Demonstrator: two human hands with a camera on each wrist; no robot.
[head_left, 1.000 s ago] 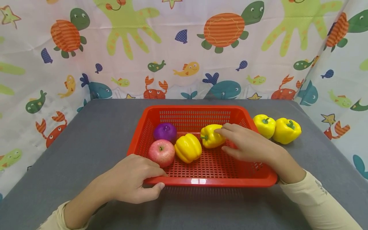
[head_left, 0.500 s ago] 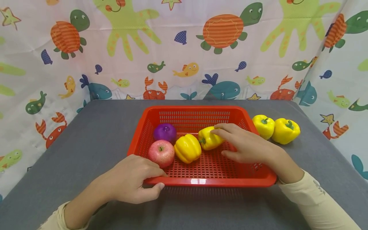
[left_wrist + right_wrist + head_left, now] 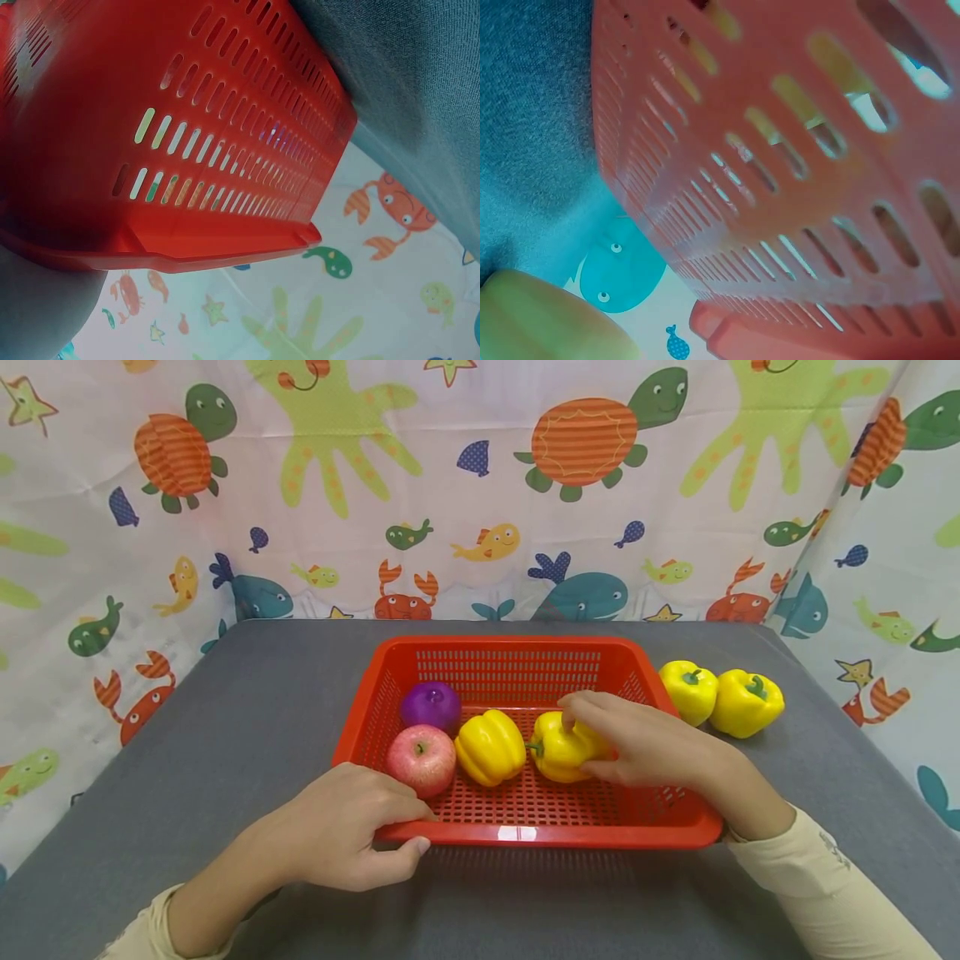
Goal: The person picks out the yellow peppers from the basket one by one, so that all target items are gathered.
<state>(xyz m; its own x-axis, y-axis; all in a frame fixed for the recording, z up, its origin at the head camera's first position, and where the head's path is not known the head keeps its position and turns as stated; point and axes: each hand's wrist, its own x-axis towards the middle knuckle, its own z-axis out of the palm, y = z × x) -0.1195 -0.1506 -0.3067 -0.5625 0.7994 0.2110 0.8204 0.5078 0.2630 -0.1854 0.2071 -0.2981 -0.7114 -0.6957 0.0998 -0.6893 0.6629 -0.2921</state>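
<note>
In the head view, my left hand (image 3: 352,831) grips the near left rim of a red plastic basket (image 3: 517,836), fingers over the edge and thumb outside. My right hand (image 3: 645,735) reaches over the basket's right side and holds a yellow bell pepper (image 3: 558,752), fingers on top and thumb at its near side. That pepper lies on its side, stem pointing left, partly hidden by the hand. Just left of it in the basket is another yellow bell pepper (image 3: 491,747). A pink-red apple (image 3: 422,760) and a round purple vegetable (image 3: 431,706) sit at the basket's left end.
Two more yellow bell peppers, a nearer-to-basket pepper (image 3: 688,693) and an outer pepper (image 3: 746,703), stand on the grey cloth (image 3: 300,693) right of the basket. A curtain (image 3: 450,485) printed with sea animals encloses the back and sides. Slotted basket walls (image 3: 225,135) fill much of both wrist views.
The pepper under my right hand first slid left against its neighbour, then came back right and toward the near rim. My left hand has stayed on the rim.
</note>
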